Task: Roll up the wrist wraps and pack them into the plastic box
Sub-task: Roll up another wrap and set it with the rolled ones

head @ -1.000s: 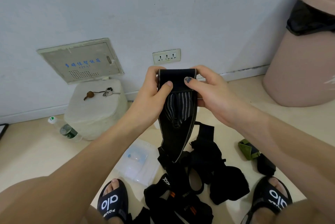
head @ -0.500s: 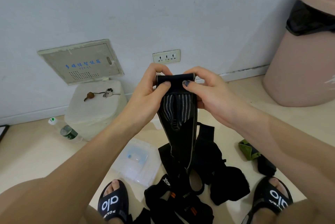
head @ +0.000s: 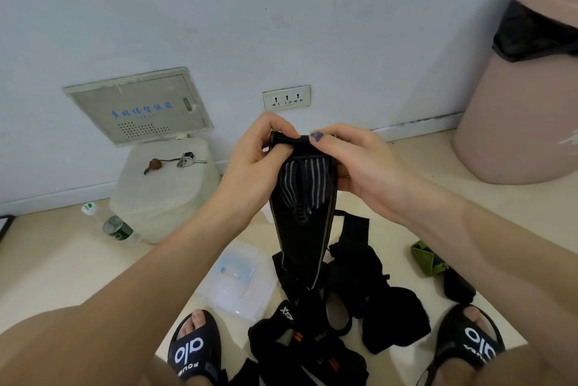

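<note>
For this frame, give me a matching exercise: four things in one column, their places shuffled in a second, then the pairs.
Things:
1. bunch of keys
2. clear plastic box
3. black wrist wrap with striped lining
4. clear plastic bottle with green label

Places:
A. gripped at its top end by both hands
B. lying on the floor beside the white stool
C. on top of the white stool
D. on the floor by the left sandal

Pairs: 1-C, 2-D, 3-A, 4-B

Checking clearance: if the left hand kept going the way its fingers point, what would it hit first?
The left hand points right, across the wrap it pinches. Past the wrap's top edge it would likely meet the right hand gripping the same end. Depth looks matched, though unsure.
</note>
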`<act>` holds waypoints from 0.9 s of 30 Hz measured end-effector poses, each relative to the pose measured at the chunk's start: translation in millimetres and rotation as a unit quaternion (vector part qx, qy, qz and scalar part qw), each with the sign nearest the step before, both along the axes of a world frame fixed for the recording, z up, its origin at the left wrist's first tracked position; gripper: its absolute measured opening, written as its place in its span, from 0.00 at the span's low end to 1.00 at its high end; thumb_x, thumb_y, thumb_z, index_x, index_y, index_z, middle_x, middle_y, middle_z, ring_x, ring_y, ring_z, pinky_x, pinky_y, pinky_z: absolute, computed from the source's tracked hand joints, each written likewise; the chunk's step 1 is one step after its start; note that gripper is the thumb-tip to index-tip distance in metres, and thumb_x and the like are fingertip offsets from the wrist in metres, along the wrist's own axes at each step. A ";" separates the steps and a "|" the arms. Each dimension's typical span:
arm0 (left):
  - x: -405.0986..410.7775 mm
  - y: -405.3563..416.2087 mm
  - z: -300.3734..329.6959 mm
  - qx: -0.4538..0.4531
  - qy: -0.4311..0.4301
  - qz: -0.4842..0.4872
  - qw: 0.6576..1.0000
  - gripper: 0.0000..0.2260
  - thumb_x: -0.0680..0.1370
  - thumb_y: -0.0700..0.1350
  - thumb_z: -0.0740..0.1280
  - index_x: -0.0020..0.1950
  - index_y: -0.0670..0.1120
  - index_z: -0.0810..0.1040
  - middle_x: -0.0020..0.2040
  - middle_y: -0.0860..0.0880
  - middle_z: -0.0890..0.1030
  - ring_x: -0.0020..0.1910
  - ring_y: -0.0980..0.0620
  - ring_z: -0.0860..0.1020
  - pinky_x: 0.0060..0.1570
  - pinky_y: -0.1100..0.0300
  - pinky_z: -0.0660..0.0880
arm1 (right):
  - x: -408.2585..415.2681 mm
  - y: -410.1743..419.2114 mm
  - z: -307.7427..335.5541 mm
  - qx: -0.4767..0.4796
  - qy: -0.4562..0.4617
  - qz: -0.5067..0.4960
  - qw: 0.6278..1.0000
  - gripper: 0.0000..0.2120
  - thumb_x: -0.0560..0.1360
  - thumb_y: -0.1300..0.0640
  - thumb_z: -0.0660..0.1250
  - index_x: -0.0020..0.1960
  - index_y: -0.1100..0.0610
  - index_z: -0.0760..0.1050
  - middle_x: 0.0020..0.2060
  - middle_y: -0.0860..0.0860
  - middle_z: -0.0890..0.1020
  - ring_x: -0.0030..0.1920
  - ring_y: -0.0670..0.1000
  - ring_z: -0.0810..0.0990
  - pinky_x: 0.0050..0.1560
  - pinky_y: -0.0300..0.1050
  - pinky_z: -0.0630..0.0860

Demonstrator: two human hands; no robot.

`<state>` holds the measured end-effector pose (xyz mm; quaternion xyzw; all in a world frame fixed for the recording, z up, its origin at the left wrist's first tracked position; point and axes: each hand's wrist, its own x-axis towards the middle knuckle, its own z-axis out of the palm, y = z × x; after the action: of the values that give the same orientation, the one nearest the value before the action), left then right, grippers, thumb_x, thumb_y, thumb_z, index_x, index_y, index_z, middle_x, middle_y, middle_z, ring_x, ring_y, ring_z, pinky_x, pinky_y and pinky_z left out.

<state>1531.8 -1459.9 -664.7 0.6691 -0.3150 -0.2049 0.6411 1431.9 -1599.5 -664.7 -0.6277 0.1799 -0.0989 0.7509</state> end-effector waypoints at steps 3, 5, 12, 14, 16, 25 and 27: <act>-0.8 0.2 -1.9 0.005 0.011 -0.005 1.000 0.13 0.81 0.32 0.63 0.45 0.49 0.77 0.42 0.49 0.79 0.40 0.53 0.77 0.39 0.62 0.74 | 0.8 -1.6 -2.5 -0.016 0.001 -0.006 1.000 0.07 0.82 0.56 0.68 0.52 0.58 0.83 0.39 0.49 0.82 0.40 0.49 0.83 0.37 0.40 0.79; 0.7 0.9 -1.6 0.006 0.027 -0.011 1.000 0.13 0.80 0.32 0.62 0.44 0.49 0.76 0.41 0.49 0.79 0.38 0.53 0.76 0.37 0.63 0.72 | 1.1 -2.9 -3.0 -0.021 -0.003 -0.011 1.000 0.06 0.82 0.58 0.68 0.54 0.59 0.82 0.35 0.48 0.81 0.38 0.48 0.82 0.37 0.39 0.78; 8.3 2.9 -2.3 0.006 0.046 -0.055 0.997 0.02 0.78 0.40 0.65 0.48 0.46 0.76 0.38 0.55 0.79 0.35 0.57 0.75 0.34 0.66 0.70 | 1.0 -1.8 -6.0 -0.054 -0.024 -0.017 0.998 0.04 0.82 0.61 0.68 0.54 0.58 0.81 0.41 0.55 0.82 0.41 0.52 0.82 0.39 0.42 0.79; 11.1 2.1 -3.2 0.023 0.058 -0.052 0.997 0.07 0.74 0.43 0.66 0.51 0.47 0.77 0.40 0.53 0.79 0.35 0.56 0.76 0.33 0.65 0.71 | 0.6 -2.2 -6.3 -0.065 -0.029 -0.020 0.997 0.04 0.81 0.61 0.68 0.52 0.55 0.82 0.41 0.55 0.83 0.41 0.52 0.83 0.41 0.44 0.79; 14.3 2.3 -2.4 0.052 0.082 -0.060 0.993 0.12 0.73 0.44 0.67 0.55 0.45 0.78 0.43 0.49 0.80 0.37 0.54 0.78 0.35 0.63 0.72 | -0.4 -2.6 -6.9 -0.085 -0.033 -0.018 0.996 0.05 0.82 0.61 0.68 0.52 0.54 0.82 0.40 0.55 0.83 0.40 0.52 0.83 0.42 0.46 0.80; 22.4 8.8 1.1 0.088 0.020 -0.110 0.990 0.05 0.78 0.43 0.68 0.51 0.52 0.81 0.42 0.44 0.79 0.40 0.51 0.76 0.42 0.58 0.71 | -3.1 -2.3 -4.0 -0.085 -0.029 -0.004 0.996 0.06 0.81 0.62 0.68 0.51 0.53 0.82 0.39 0.55 0.82 0.40 0.52 0.82 0.41 0.44 0.79; 22.7 9.7 0.0 0.082 -0.005 -0.105 0.991 0.05 0.81 0.39 0.68 0.54 0.48 0.80 0.42 0.43 0.78 0.41 0.51 0.75 0.44 0.56 0.71 | -3.8 -3.5 -1.1 -0.054 -0.010 0.009 0.998 0.05 0.81 0.62 0.68 0.53 0.54 0.81 0.40 0.54 0.83 0.41 0.51 0.83 0.41 0.43 0.79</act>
<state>1554.5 -1450.2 -664.7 0.6837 -0.3689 -0.2928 0.5574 1428.1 -1602.9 -665.7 -0.6680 0.1614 -0.1082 0.7184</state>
